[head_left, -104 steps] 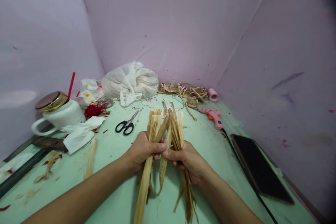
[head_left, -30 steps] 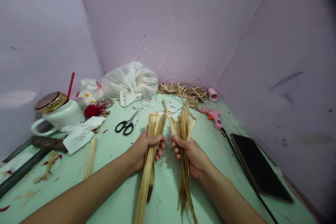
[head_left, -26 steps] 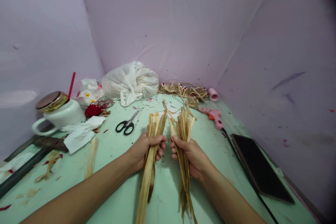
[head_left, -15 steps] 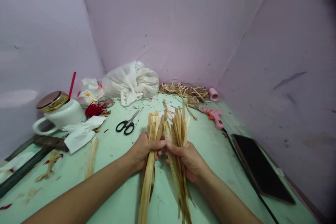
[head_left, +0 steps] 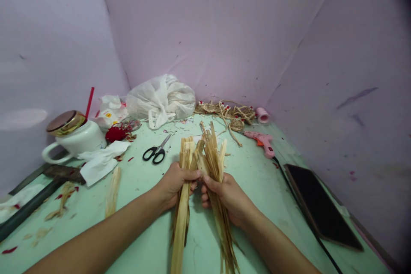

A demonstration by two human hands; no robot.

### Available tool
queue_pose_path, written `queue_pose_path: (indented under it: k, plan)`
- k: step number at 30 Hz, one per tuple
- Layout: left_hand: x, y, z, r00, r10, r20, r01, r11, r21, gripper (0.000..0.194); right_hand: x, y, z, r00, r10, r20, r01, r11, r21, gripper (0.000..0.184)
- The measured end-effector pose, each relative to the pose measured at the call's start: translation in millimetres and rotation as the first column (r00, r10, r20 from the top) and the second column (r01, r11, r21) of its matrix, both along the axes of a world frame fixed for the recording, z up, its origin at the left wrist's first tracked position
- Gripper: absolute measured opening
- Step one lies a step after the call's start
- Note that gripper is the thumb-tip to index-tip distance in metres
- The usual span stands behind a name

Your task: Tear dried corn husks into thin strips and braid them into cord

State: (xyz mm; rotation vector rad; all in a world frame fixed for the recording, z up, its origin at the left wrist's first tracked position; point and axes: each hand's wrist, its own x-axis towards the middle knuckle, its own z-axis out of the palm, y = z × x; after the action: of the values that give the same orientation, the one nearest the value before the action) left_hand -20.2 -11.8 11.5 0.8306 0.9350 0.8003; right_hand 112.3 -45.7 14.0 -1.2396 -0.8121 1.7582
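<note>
My left hand (head_left: 180, 184) is closed round a bundle of flat, dried plant-fibre strips (head_left: 181, 227), its thumb lying across the front. A second bundle of dried strips (head_left: 221, 227), looser and browner, is gripped in my right hand (head_left: 224, 195). The two thumbs nearly meet between the bundles, whose upper ends lean close together. Both lower ends hang toward the near edge of the view. Beyond the left hand lie black-handled scissors (head_left: 157, 153). A single pale strip (head_left: 113, 192) rests on the table left of my left forearm.
On the green table (head_left: 257, 180), a lidded white mug (head_left: 84, 139), tissue (head_left: 101, 158) and hammer (head_left: 62, 173) are at left. A plastic bag (head_left: 163, 100) and twine (head_left: 224, 111) lie at the back. A pink glue gun (head_left: 261, 140) and dark tablet (head_left: 321, 205) are at right.
The right-hand bundle has tilted, its top leaning left and its lower end swinging slightly right. The fingers of my right hand show more below it. My left hand is nearly still.
</note>
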Motion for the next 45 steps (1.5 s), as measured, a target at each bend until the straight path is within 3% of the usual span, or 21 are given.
queue_pose_path:
  k: [6,9,15,20,28,35,41,45]
  plan:
    - [-2,1,0.8,0.998,-0.009,0.054,0.011,0.999,-0.032,0.022,3,3,3.6,0.991,-0.117,0.057,0.110,0.987,0.115,0.041]
    - [-1,-1,1.4,0.994,-0.058,0.089,0.062,0.997,-0.046,0.025,7,5,5.4,0.978,-0.208,0.031,0.204,0.974,0.103,0.044]
    - [0,-6,0.7,0.974,-0.218,0.069,0.215,0.976,0.045,0.037,8,6,4.5,0.979,-0.203,0.033,0.200,0.977,0.067,0.040]
    - [0,-7,3.1,0.973,-0.230,-0.008,0.230,0.973,0.022,0.035,8,7,0.3,0.973,-0.214,0.086,0.210,0.976,0.053,0.034]
    - [1,-6,0.0,0.982,-0.190,0.010,0.190,0.981,-0.043,0.029,9,7,-0.3,0.984,-0.165,0.066,0.157,0.982,0.109,0.031]
    - [0,-7,0.6,0.978,-0.203,0.041,0.200,0.978,0.058,0.034,9,6,-3.5,0.981,-0.157,0.113,0.147,0.984,0.097,0.034]
    - [-1,-2,2.1,0.993,0.004,0.120,-0.016,0.995,0.097,0.026,4,5,-2.3,0.995,-0.094,0.026,0.093,0.995,0.041,0.038]
    - [0,-1,2.3,0.994,0.043,0.098,-0.057,0.987,0.151,0.024,-2,2,-2.6,0.994,-0.113,0.002,0.113,0.994,0.014,0.028]
